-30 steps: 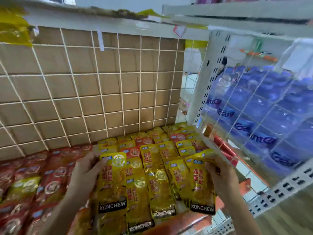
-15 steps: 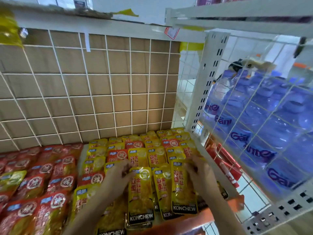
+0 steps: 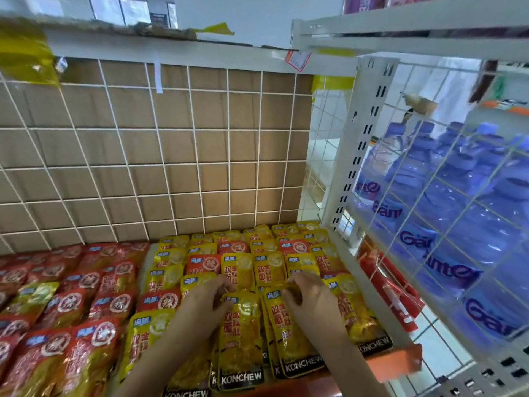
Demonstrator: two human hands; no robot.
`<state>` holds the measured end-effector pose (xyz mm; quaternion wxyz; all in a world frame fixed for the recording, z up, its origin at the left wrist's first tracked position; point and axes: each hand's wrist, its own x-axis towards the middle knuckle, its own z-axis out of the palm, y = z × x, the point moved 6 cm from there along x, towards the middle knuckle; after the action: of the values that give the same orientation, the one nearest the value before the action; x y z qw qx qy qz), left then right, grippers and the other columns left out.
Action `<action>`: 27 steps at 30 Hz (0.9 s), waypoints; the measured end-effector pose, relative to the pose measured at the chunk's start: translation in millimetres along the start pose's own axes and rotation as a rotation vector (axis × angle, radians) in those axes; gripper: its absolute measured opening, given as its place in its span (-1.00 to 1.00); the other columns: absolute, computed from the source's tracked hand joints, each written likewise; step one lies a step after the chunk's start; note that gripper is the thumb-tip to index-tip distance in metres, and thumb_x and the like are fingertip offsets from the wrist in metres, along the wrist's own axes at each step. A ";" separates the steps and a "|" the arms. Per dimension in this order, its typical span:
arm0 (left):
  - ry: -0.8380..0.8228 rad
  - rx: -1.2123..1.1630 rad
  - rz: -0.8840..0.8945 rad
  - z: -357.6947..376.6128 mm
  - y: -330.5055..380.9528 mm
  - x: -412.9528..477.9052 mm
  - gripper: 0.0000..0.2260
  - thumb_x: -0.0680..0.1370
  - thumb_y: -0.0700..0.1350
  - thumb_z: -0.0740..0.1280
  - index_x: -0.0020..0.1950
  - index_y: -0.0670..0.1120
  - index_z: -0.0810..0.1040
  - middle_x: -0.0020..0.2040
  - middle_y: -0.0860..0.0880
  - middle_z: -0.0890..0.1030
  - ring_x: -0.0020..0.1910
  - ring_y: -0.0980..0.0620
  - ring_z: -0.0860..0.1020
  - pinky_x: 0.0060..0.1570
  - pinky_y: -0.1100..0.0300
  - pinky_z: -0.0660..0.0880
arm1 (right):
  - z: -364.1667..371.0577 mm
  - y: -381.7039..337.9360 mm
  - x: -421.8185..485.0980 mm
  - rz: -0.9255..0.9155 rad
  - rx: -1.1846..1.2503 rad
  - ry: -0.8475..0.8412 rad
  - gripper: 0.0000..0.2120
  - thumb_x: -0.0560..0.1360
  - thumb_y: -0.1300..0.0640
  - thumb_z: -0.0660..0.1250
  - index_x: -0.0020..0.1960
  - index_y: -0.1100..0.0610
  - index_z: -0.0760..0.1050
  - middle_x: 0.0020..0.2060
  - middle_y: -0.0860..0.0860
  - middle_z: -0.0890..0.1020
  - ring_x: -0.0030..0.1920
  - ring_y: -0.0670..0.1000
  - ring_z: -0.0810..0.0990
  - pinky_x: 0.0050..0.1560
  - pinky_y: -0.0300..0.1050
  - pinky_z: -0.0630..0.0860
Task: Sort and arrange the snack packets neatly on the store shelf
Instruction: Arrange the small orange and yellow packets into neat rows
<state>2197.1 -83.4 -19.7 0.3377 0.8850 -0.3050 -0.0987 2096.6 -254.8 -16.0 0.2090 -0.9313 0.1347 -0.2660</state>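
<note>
Your glossy yellow plastic snack packets (image 3: 269,267) lie flat in overlapping rows at the right end of the orange-edged metal shelf (image 3: 395,363), black KONCHEW bands toward you, a few red ones mixed in. To the left, glossy red plastic snack packets (image 3: 86,296) fill the rows. Your left hand (image 3: 206,302) pinches the top edge of one front yellow packet (image 3: 240,333); your right hand (image 3: 312,302) pinches its right-hand neighbour (image 3: 289,328).
</note>
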 end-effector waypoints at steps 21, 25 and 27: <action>-0.022 0.006 0.302 41.4 60.3 84.1 -0.84 0.57 -0.07 0.26 0.11 -0.04 0.55 0.06 0.05 0.57 0.03 0.14 0.51 0.11 0.17 0.46 | -58.1 89.9 20.7 0.421 -0.127 0.023 -0.82 0.56 0.09 0.25 0.11 0.07 0.55 0.01 0.00 0.61 -0.10 -0.05 0.50 -0.13 -0.14 0.41; -0.035 0.070 0.250 50.6 67.9 113.4 -0.76 0.58 -0.05 0.25 0.23 -0.04 0.49 0.15 0.01 0.56 -0.02 0.09 0.58 0.06 0.15 0.51 | -57.5 95.0 23.6 0.462 -0.213 -0.137 -0.83 0.55 0.05 0.25 0.09 0.03 0.55 0.03 -0.03 0.61 -0.07 -0.06 0.55 -0.10 -0.16 0.47; -0.037 0.137 0.243 54.5 70.5 123.7 -0.71 0.58 -0.02 0.24 0.28 -0.06 0.46 0.19 -0.01 0.53 0.04 0.03 0.55 0.12 0.12 0.47 | -56.2 96.4 24.3 0.483 -0.212 -0.182 -0.82 0.54 -0.01 0.27 0.06 0.02 0.56 0.01 -0.05 0.60 -0.07 -0.06 0.56 -0.05 -0.15 0.50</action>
<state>2241.3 -229.0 -10.5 0.2805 0.8605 -0.4221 -0.0524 2072.1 -366.0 -6.4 0.1789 -0.9090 0.3605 -0.1082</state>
